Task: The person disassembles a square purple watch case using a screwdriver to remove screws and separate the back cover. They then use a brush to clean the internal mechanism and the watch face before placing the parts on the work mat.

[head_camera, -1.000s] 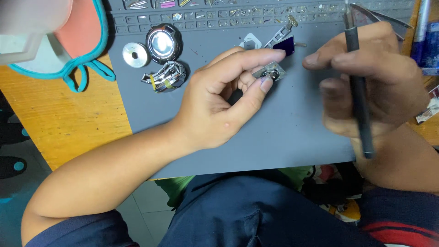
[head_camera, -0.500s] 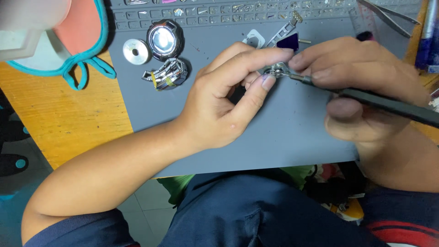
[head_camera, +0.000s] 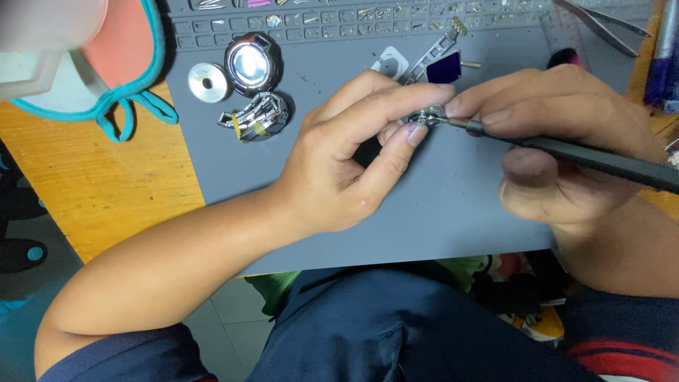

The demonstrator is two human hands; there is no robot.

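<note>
My left hand (head_camera: 353, 152) pinches a small metal watch part (head_camera: 424, 117) between thumb and fingers above the grey work mat (head_camera: 438, 212). In my right hand (head_camera: 566, 141) lies a thin black screwdriver (head_camera: 601, 159), its tip set against that part. Behind the hands rest a silver watch band piece (head_camera: 437, 51) and a dark blue square piece (head_camera: 444, 68).
A round silver watch case (head_camera: 251, 64), a small metal disc (head_camera: 207, 80) and a coiled metal bracelet (head_camera: 258, 117) lie at the mat's left. Compartments with tiny parts (head_camera: 339, 18) line the mat's far edge. Tweezers (head_camera: 601, 21) rest at upper right. An orange and teal item (head_camera: 120, 64) sits on the wooden table (head_camera: 92, 184).
My right hand turned the screwdriver from upright to nearly level and brought its tip onto the part held by my left hand. The left hand stayed in place.
</note>
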